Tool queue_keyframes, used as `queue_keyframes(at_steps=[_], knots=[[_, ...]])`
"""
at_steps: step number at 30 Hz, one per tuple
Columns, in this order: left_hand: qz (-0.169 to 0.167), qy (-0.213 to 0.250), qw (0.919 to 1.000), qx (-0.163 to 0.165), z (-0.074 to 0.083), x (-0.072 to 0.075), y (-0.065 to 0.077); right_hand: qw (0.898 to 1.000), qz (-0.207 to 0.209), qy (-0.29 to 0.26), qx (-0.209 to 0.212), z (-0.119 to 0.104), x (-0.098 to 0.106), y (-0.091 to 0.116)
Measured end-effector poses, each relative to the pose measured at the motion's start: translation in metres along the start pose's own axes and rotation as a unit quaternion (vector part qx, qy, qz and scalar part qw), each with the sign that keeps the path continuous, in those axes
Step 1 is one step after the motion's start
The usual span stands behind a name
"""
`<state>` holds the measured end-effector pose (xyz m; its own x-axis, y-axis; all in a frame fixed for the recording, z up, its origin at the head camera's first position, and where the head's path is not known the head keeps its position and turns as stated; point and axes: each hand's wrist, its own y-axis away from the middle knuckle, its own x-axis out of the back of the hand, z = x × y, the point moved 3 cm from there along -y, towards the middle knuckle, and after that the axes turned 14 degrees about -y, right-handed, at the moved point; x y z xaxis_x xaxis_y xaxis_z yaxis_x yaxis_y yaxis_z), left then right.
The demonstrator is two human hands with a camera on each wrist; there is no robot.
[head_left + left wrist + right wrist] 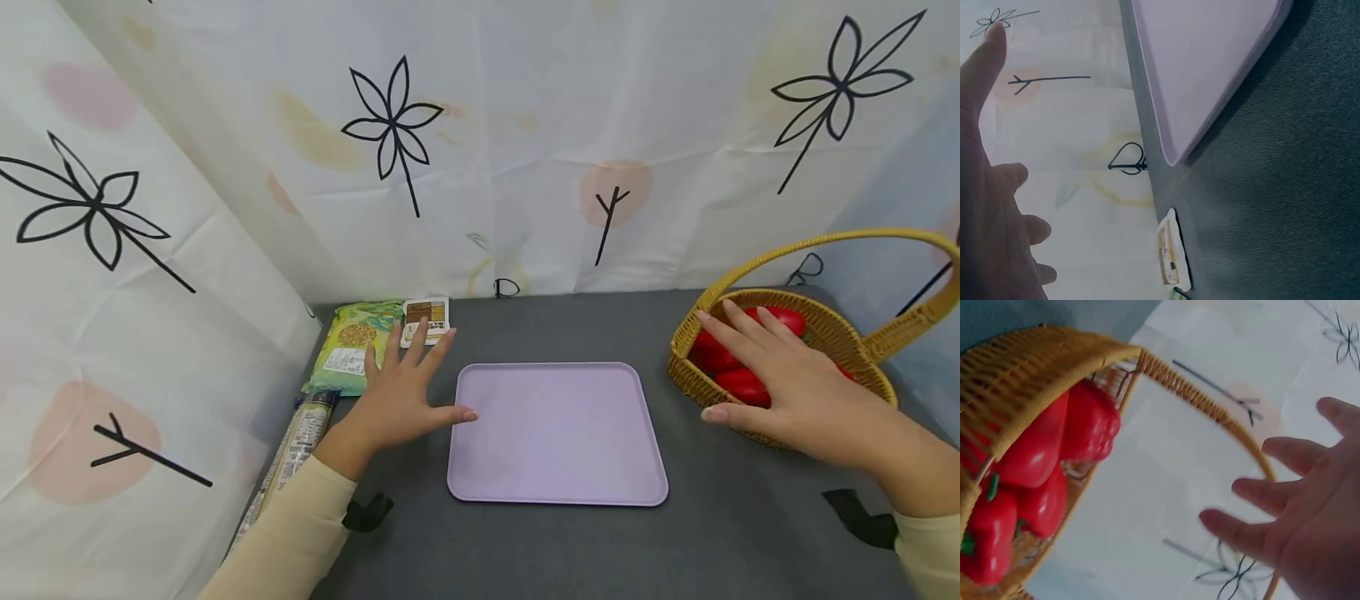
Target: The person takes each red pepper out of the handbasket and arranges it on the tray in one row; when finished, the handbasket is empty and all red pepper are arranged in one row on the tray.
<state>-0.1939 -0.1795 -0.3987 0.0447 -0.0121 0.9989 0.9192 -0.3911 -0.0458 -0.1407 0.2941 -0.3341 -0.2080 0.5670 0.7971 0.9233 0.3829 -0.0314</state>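
Note:
My left hand (401, 400), fingers spread, hovers between a lilac tray (558, 433) and the packets at the left; it holds nothing. Over the near side of a yellow wicker basket (682, 367) my right hand (806, 396) is held with its fingers spread. Several red bell peppers (1035, 450) with green stems lie in the basket, partly covered by that hand in the head view. In the right wrist view the fingers stand apart from the peppers. The tray's corner shows in the left wrist view, with nothing on the part seen.
A green-yellow packet (352, 346) and a small white-and-brown packet (435, 312) lie at the back left. Long printed packages (300, 442) lie along the left edge. The basket's tall handle (825, 242) arches up at the right. Patterned white cloth (487, 167) hangs behind the grey table.

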Motion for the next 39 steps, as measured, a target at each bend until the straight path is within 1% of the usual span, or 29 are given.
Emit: queue_keyframes(at_steps=[1,3,5,7,8,11,13,14,16,18,21,23,25,27,28,30,33,35,37,39], knots=[[0.003,0.009,1.0,0.0,-0.001,-0.002,0.0,1.0,0.01,-0.015,0.013,0.004,0.003,0.002],[0.007,0.034,0.9994,0.004,-0.003,-0.006,0.001,0.996,0.024,-0.074,0.033,0.014,0.008,0.006],[0.015,0.066,0.9977,0.006,-0.006,-0.011,0.003,0.989,0.036,-0.136,0.054,0.026,0.009,0.009],[0.024,0.105,0.9942,0.005,-0.008,-0.016,0.005,0.979,0.044,-0.188,0.06,0.037,0.008,0.01],[0.027,0.128,0.9914,0.005,-0.009,-0.02,0.006,0.972,0.045,-0.222,0.065,0.042,0.006,0.01],[0.039,0.19,0.981,0.003,-0.012,-0.032,0.011,0.954,0.055,-0.283,0.085,0.056,0.002,0.008],[0.051,0.228,0.9724,0.003,-0.014,-0.041,0.014,0.946,0.061,-0.306,0.092,0.064,-0.001,0.005],[0.058,0.25,0.9665,0.005,-0.015,-0.046,0.015,0.944,0.068,-0.309,0.091,0.068,-0.002,0.004],[0.078,0.301,0.9504,0.0,-0.017,-0.057,0.017,0.942,0.085,-0.312,0.084,0.074,-0.005,0.001],[0.096,0.363,0.9267,-0.012,-0.018,-0.066,0.018,0.941,0.103,-0.314,0.075,0.079,-0.008,-0.002],[0.11,0.456,0.8822,-0.037,-0.018,-0.078,0.017,0.935,0.134,-0.324,0.06,0.083,-0.011,-0.009],[0.107,0.508,0.8534,-0.048,-0.017,-0.084,0.016,0.93,0.155,-0.329,0.051,0.086,-0.013,-0.014],[0.095,0.549,0.8289,-0.049,-0.015,-0.09,0.014,0.928,0.176,-0.326,0.04,0.091,-0.016,-0.02],[0.086,0.58,0.809,-0.042,-0.013,-0.095,0.012,0.932,0.188,-0.308,0.013,0.098,-0.018,-0.025],[0.082,0.592,0.8008,-0.037,-0.012,-0.097,0.011,0.936,0.188,-0.298,-0.004,0.102,-0.019,-0.028],[0.082,0.609,0.7884,-0.031,-0.011,-0.101,0.01,0.942,0.179,-0.282,-0.035,0.109,-0.023,-0.034],[0.079,0.617,0.7828,-0.029,-0.008,-0.108,0.008,0.952,0.159,-0.248,-0.086,0.119,-0.028,-0.039],[0.071,0.614,0.7859,-0.03,-0.007,-0.112,0.007,0.955,0.152,-0.231,-0.106,0.125,-0.03,-0.04],[0.061,0.608,0.791,-0.029,-0.006,-0.115,0.006,0.963,0.14,-0.194,-0.124,0.13,-0.03,-0.041],[0.052,0.607,0.7928,-0.024,-0.006,-0.117,0.007,0.97,0.126,-0.159,-0.134,0.132,-0.031,-0.044]])
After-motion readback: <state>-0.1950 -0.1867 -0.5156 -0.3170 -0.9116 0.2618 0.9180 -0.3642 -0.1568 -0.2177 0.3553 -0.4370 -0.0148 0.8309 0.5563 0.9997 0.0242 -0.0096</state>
